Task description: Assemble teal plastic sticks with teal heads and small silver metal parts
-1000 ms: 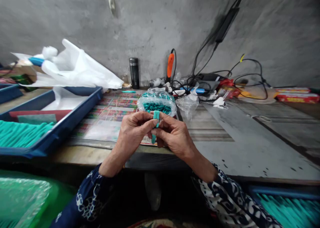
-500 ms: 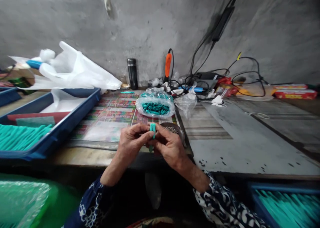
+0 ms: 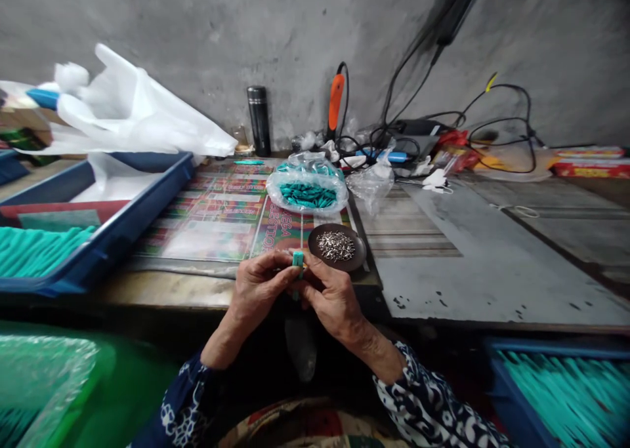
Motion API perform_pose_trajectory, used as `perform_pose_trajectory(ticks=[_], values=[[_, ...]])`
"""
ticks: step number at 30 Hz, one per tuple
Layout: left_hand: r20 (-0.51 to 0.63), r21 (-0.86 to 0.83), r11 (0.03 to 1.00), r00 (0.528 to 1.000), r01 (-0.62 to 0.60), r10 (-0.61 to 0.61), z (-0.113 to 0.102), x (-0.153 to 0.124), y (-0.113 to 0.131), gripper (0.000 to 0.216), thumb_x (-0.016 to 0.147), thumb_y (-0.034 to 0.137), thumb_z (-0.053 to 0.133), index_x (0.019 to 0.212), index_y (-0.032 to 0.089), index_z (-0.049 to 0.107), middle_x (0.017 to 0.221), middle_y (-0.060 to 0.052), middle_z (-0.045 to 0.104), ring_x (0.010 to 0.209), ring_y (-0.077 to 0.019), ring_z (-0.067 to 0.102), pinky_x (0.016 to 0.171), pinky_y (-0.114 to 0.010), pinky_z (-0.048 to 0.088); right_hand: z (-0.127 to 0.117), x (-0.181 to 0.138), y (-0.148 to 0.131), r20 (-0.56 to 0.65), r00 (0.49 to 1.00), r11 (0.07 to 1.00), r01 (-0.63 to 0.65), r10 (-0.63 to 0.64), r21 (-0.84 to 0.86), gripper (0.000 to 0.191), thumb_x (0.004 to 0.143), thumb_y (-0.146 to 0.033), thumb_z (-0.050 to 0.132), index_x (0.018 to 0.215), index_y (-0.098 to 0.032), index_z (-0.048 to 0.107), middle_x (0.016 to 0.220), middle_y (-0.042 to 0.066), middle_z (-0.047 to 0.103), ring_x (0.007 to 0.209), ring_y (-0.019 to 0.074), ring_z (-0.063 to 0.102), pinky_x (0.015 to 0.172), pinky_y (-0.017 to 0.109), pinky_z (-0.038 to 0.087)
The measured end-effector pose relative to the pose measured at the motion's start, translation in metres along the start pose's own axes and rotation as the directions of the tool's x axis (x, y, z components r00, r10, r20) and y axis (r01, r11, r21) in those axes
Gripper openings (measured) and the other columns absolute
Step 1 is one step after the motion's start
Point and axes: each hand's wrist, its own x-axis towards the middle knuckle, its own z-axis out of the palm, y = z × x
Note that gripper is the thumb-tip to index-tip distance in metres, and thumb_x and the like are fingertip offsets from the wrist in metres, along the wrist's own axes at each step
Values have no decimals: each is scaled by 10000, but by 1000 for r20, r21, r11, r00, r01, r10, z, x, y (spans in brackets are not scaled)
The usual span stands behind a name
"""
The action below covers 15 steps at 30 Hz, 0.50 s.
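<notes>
Between my two hands, at the table's front edge, is a small teal plastic piece (image 3: 298, 260), its top end showing above the fingertips. My left hand (image 3: 260, 283) pinches it from the left with thumb and forefinger. On the other side my right hand (image 3: 333, 297) grips it too, its fingers curled and partly hiding the lower part. A dark round dish (image 3: 315, 241) of small shiny metal parts (image 3: 336, 245) lies just beyond my right hand. Farther back sits a clear plastic bag (image 3: 275, 195) filled with teal pieces (image 3: 308, 194).
Blue trays with long teal parts stand at left (image 3: 123, 225) and lower right (image 3: 512, 395). A green bin (image 3: 123, 382) is at lower left. Along the wall are a black flask (image 3: 259, 120), an orange-handled tool (image 3: 335, 101), cables and white sheeting (image 3: 142, 117).
The camera view has tipped down, so the table sits higher in the picture. Both hands, still holding the teal piece, are now nearer me relative to the dish, which shows fully.
</notes>
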Motion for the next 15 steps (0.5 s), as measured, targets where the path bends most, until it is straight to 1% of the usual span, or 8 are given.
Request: perform_pose_trajectory(ticks=[3, 7, 9, 10, 12, 13, 15], values=[[-1, 2, 1000, 1000, 0, 0, 0, 0, 0, 154, 707, 268, 811, 757, 144, 736, 659, 6, 696, 520, -81, 599, 522, -166, 516, 2, 0, 1, -7, 1000, 1000, 18, -18, -6, 489, 875, -224, 644, 1362, -243, 598, 1035, 50, 712, 626, 149, 607, 544, 246, 557], [9, 7, 1000, 1000, -18, 18, 0, 0, 3, 143, 728, 260, 798, 769, 137, 736, 678, -7, 709, 523, -86, 609, 518, -167, 519, 0, 2, -5, -28, 996, 996, 78, -79, -37, 465, 887, -251, 650, 1351, -244, 608, 1104, 64, 707, 743, 186, 652, 635, 276, 578], [35, -23, 1000, 999, -7, 8, 0, -1, 6, 148, 740, 268, 796, 770, 136, 735, 675, -9, 709, 518, -85, 608, 512, -165, 515, -7, 6, -15, 20, 995, 994, 100, -99, -40, 457, 889, -261, 657, 1342, -220, 614, 1028, 66, 719, 768, 194, 657, 697, 291, 574], [67, -55, 998, 998, 19, -15, 0, -2, 8, 159, 743, 279, 798, 764, 136, 732, 661, -8, 705, 510, -84, 605, 504, -163, 508, -12, 8, -22, 54, 994, 994, 101, -99, -33, 451, 890, -272, 665, 1334, -207, 621, 961, 59, 721, 758, 191, 652, 719, 294, 567], [169, -135, 983, 981, 120, -97, 0, -4, 11, 196, 742, 312, 806, 751, 136, 721, 620, -4, 691, 482, -78, 589, 481, -155, 487, -23, 12, -36, 116, 990, 997, 81, -81, -2, 405, 890, -307, 683, 1277, -191, 661, 873, 43, 710, 756, 183, 643, 748, 287, 548], [228, -170, 968, 963, 183, -142, 0, -5, 12, 221, 736, 330, 813, 735, 134, 710, 601, -4, 685, 463, -74, 575, 468, -152, 473, -29, 14, -43, 151, 987, 998, 53, -56, 26, 366, 890, -329, 689, 1227, -187, 690, 849, 38, 703, 746, 175, 635, 731, 271, 539], [331, -188, 937, 917, 293, -221, 0, -8, 14, 267, 723, 355, 825, 703, 127, 688, 593, -15, 688, 446, -65, 549, 461, -152, 454, -38, 15, -53, 235, 972, 992, -56, 28, 113, 284, 884, -366, 699, 1088, -174, 737, 803, 29, 683, 662, 140, 601, 622, 226, 510]])
